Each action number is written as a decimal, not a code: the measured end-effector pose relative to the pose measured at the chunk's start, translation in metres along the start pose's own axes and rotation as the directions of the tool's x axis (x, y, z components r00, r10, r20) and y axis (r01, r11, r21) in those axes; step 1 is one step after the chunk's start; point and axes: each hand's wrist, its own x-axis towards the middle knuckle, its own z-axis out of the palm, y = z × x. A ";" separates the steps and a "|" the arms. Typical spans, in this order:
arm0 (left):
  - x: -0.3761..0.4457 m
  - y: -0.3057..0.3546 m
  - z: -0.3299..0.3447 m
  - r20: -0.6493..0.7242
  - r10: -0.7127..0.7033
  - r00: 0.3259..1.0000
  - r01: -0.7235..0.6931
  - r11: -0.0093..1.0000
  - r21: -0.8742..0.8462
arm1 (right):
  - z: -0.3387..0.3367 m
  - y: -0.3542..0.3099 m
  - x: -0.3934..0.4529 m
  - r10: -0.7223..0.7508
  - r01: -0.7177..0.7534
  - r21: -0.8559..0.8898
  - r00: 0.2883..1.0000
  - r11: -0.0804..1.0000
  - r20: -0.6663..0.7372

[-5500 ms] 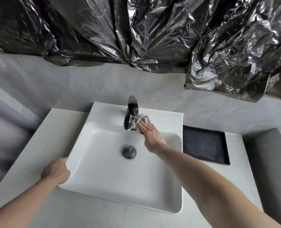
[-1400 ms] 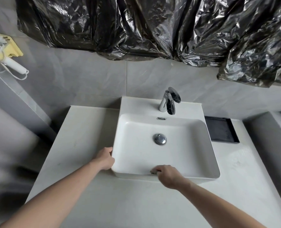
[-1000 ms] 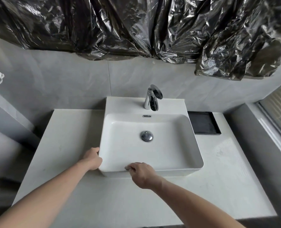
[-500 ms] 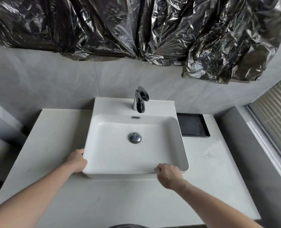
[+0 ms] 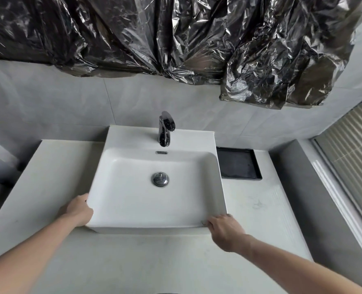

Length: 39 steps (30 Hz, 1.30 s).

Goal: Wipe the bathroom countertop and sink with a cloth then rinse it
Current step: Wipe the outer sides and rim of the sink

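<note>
Since half a second ago, my right hand (image 5: 224,231) has slid along the sink's (image 5: 221,187) front rim to its right corner, fingers curled; the cloth under them barely shows. My left hand (image 5: 78,210) grips the front left corner. Bare counter (image 5: 258,209) lies right of the sink, with a black tray (image 5: 238,164) at the back edge; the tap (image 5: 165,129) stands behind the bowl.

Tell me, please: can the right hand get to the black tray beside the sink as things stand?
Probably yes. The right hand is at the sink's front right corner, and only bare countertop lies between it and the black tray. Nothing stands in the way.
</note>
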 end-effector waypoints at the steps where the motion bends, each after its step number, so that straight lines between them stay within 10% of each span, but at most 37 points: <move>1: 0.001 -0.001 0.001 -0.003 -0.008 1.000 0.008 1.000 0.000 | -0.005 0.010 -0.003 -0.028 0.029 -0.035 1.000 0.999 0.006; 14: 0.005 -0.004 0.006 -0.034 -0.022 0.999 0.022 1.000 0.002 | -0.040 0.052 0.060 -0.244 0.269 -0.385 0.963 0.883 0.113; 30: 0.004 -0.006 0.003 -0.007 -0.045 0.999 0.045 0.999 0.002 | -0.134 0.074 0.176 -0.089 0.054 -0.346 0.992 0.937 -0.086; 34: 0.001 -0.002 -0.001 -0.005 -0.050 0.999 0.050 0.998 0.022 | -0.118 0.065 0.170 0.135 -0.099 0.139 0.950 0.985 -0.281; 39: -0.003 0.000 -0.001 -0.022 -0.041 0.999 0.042 0.999 0.010 | -0.101 0.028 0.170 0.574 -0.242 0.760 0.793 0.603 -0.203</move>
